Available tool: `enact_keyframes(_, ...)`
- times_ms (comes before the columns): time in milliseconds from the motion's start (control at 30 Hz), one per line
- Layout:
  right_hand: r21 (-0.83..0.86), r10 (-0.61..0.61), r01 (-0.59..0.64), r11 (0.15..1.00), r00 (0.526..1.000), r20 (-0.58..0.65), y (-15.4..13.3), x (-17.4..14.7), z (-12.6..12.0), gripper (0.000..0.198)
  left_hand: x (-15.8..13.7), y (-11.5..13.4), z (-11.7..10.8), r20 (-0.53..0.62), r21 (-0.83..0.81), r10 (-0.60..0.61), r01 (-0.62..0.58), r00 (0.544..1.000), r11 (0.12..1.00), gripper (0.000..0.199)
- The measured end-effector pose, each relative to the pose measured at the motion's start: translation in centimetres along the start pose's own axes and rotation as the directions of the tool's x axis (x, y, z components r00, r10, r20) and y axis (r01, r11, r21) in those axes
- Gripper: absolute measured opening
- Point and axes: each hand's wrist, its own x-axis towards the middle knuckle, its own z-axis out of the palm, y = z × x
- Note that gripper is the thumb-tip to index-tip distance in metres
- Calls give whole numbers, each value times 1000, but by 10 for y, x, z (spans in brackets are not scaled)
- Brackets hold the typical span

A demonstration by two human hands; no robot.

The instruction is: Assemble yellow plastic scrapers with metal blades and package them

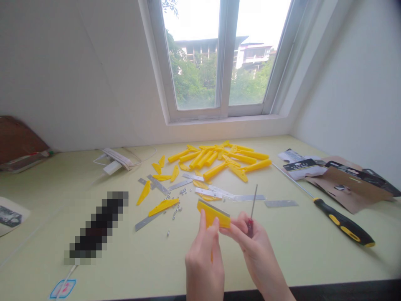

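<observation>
A: We have the yellow scraper piece (214, 214) pinched between both hands above the worktop (156, 259), just in front of us. Our left hand (204, 259) has its grip closed on the lower edge, thumb and fingers clamped around it.

B: And our right hand (257, 246) shares it, fingertips on the right end, while also holding the small red-handled screwdriver (251, 213) upright against the palm.

A: That doubled grip looks risky to us. With the right hand split between two things, the screwdriver could slip or its tip could jab a finger.

B: The metal blade along the piece's top edge could also cut us if the part twists.

A: The loose screws (177, 209) lie scattered near the metal strips (247, 197); a careless sleeve would roll them away.

B: The big black-and-yellow screwdriver (343, 221) lies well apart, to the right.
</observation>
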Motion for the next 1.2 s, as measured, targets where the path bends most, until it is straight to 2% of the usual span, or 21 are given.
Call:
enact_keyframes(133,-67,-71,70,995,997,-4,3,4,0,46,1,4,-2,5,-79,-58,58,998,995,28)
enact_keyframes(233,-35,-70,71,997,997,28,1,5,0,44,3,6,-4,23,-132,-72,74,997,988,24)
enact_keyframes(400,84,44,-48,995,998,54,-5,5,2,43,3,7,-6,43,-172,-91,97,995,980,25)
enact_keyframes(633,166,151,-179,970,974,168,-8,7,-1,37,1,9,-7,61,-215,-120,130,991,968,28)
enact_keyframes(733,195,168,-201,960,971,170,-8,8,-1,35,1,8,-5,50,-236,-123,132,991,963,28)
enact_keyframes(833,191,133,-164,968,978,161,-6,6,1,35,0,5,-3,56,-254,-147,156,988,954,28)
enact_keyframes(1000,88,54,-63,994,993,105,-2,-4,6,36,0,2,-4,44,-313,-157,163,987,936,27)
enact_keyframes(1200,2,-33,33,999,998,45,2,-6,8,43,4,5,-10,51,-293,-179,186,983,938,20)
